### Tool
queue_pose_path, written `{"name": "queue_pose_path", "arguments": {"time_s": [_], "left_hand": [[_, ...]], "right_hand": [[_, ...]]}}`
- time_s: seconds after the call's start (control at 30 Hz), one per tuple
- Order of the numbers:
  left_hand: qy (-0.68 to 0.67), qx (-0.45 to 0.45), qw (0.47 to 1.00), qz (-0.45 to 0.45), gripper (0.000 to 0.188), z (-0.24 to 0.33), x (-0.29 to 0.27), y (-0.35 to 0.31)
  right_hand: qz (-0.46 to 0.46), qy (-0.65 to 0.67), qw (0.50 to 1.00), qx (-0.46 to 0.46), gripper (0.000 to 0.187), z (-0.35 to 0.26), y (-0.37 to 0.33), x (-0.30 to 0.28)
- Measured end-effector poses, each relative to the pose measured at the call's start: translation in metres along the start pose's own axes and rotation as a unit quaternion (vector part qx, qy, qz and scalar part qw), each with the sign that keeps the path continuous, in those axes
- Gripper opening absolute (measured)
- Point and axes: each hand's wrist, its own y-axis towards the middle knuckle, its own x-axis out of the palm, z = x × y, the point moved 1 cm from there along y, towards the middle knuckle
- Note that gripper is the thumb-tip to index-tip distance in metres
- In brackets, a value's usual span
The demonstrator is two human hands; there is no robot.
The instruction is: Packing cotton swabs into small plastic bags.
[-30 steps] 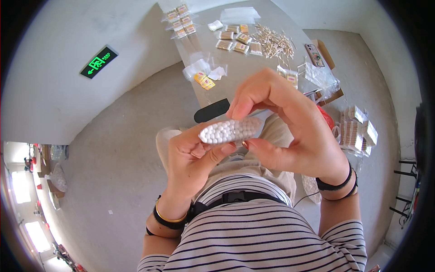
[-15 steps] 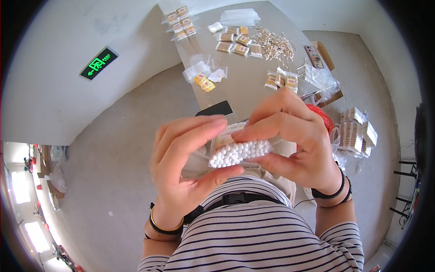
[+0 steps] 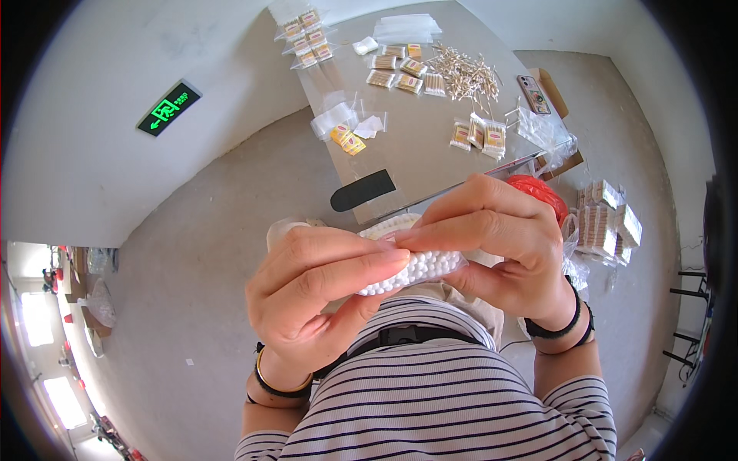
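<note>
Between my two hands, just in front of my belt, is a clear bag of cotton swabs (image 3: 427,265), its packed white tips facing me. My left hand (image 3: 315,280) closes on its left end, fingers over the top and thumb below. On the right end, my right hand (image 3: 500,242) pinches it the same way. The fingers of both hands nearly meet on the upper face and hide much of the bag. Further off, on the grey table (image 3: 415,131), lie three filled swab bags (image 3: 478,135) and a heap of loose swabs (image 3: 465,74).
Several more swab packs (image 3: 400,71) and flat clear bags (image 3: 407,29) lie toward the table's far end. Yellow cards (image 3: 348,140) rest at its left edge, a phone (image 3: 533,94) at its right. Beside the table are a red plastic bag (image 3: 542,192) and stacked swab bundles (image 3: 603,223).
My left hand has come in from beside the bag and closed its fingers over the left end. My right hand has lowered slightly and keeps its pinch.
</note>
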Motion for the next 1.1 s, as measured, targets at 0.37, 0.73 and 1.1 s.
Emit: {"name": "queue_pose_path", "arguments": {"time_s": [0.37,0.73,1.1], "left_hand": [[-0.040,-0.052,0.996,0.055,0.042,0.005,0.008,0.002],[-0.021,-0.012,1.000,0.018,0.036,-0.004,0.004,-0.001],[-0.108,-0.068,0.992,0.017,0.024,-0.005,0.004,-0.005]], "right_hand": [[0.007,0.005,1.000,0.025,0.030,-0.006,-0.002,0.002],[0.035,0.016,0.999,-0.011,0.033,-0.007,0.003,0.005],[0.036,0.030,0.998,-0.048,0.024,-0.008,0.003,0.006]]}}
